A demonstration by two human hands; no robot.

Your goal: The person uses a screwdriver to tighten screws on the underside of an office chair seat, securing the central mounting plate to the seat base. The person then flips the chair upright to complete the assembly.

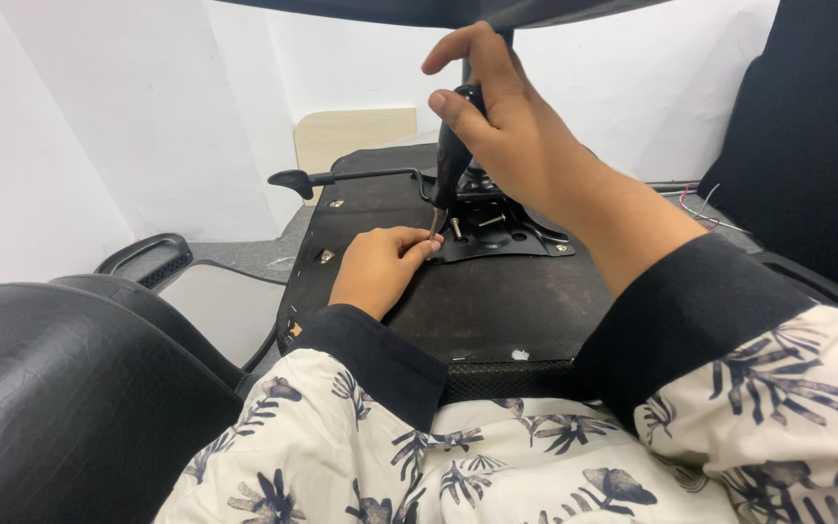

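Note:
An upturned black office chair seat [497, 301] lies in front of me with its metal mechanism plate [497, 233] on top. My right hand [506, 126] grips the black handle of a screwdriver [450, 165], held upright with its tip at the plate's left edge. My left hand [380, 267] rests on the seat and pinches the screwdriver's tip or a small screw there; which one I cannot tell. A bolt [457, 228] stands up from the plate just right of the tip.
A black lever [341, 178] sticks out left from the mechanism. A black armrest [147, 260] lies at the left, and a black padded cushion [60, 388] fills the lower left. A tall black backrest [817, 136] stands at the right, white walls behind.

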